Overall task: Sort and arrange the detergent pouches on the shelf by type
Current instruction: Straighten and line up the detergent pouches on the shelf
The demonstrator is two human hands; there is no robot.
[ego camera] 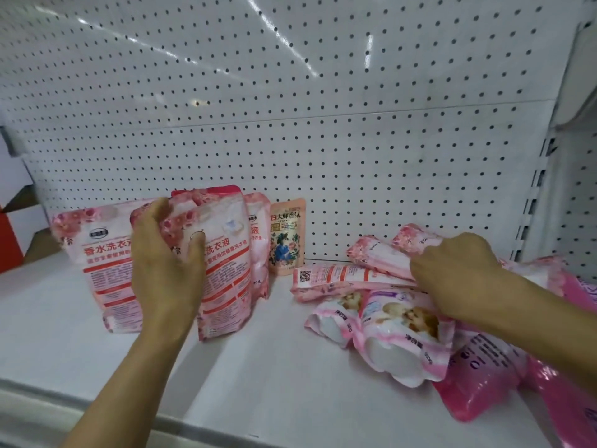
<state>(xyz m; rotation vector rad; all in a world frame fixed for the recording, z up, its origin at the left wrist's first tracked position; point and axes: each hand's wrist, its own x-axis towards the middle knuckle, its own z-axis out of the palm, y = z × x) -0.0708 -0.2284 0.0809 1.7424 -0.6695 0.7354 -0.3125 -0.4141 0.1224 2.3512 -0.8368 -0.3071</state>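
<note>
Nearest us, our left hand point(168, 270) grips an upright pink pouch point(223, 260) on the shelf point(258, 367); our right hand point(452, 270) curls into the heaped pouches point(397, 334). They look floppy, liquid-heavy; better held by the top seam.

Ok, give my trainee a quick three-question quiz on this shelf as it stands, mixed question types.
1. True or false: the left hand grips an upright pink pouch.
2. Where does the small peach pouch stand? A) flat in the right-hand pile B) upright against the pegboard C) in the right hand
3. Fill in: the right hand reaches into the pile of pouches lying ____ on the shelf.

Key: 1 true; 2 B; 3 flat
</note>
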